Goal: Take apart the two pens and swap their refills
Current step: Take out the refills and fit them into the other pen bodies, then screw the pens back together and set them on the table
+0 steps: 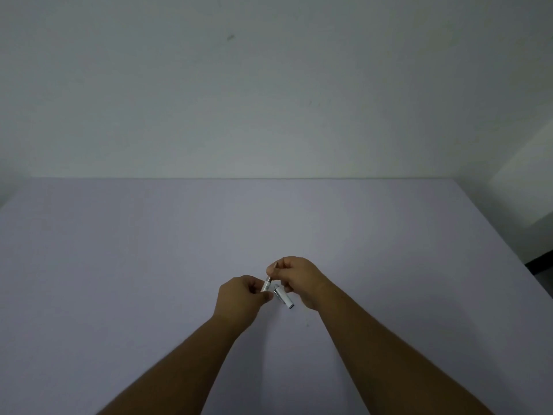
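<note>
Both hands meet over the middle of the pale lilac table. My left hand pinches the lower end of a short white pen barrel. My right hand grips the thin dark tip end of the same pen at its top, with the thumb and forefinger closed on it. A second white pen piece with a clip pokes out from under my right palm, slanting down to the right; I cannot tell whether the hand holds it or it lies on the table. The refills are hidden.
A plain pale wall rises behind the table's far edge. The table's right edge runs diagonally at the right, with a dark floor strip beyond it.
</note>
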